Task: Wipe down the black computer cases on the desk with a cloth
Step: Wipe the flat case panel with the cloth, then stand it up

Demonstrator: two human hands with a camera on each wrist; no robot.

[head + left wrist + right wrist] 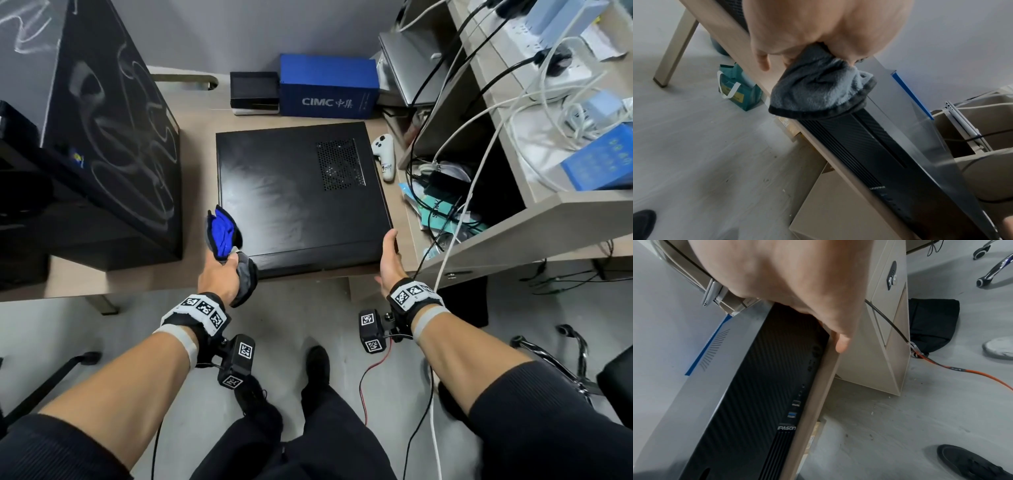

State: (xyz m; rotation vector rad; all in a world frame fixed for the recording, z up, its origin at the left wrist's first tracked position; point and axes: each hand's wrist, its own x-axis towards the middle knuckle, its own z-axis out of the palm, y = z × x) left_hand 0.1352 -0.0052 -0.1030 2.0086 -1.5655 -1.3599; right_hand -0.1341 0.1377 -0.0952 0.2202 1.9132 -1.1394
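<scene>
A flat black computer case (301,195) lies on the desk (137,284), its vent grille at the far right. My left hand (221,272) grips a bunched blue and grey cloth (222,236) at the case's near left corner; in the left wrist view the grey cloth (818,87) hangs from the hand (818,32) over the case's front panel (869,154). My right hand (388,260) rests against the near right corner, thumb along the side. The right wrist view shows that hand (797,280) on the front panel (756,394). A tall, smeared black case (109,137) stands at the left.
A blue box (329,85) and a small black box (253,90) stand behind the flat case. A white controller (385,156) lies to its right. A shelf unit (513,212) full of cables crowds the right side. Chair legs (548,356) stand on the floor.
</scene>
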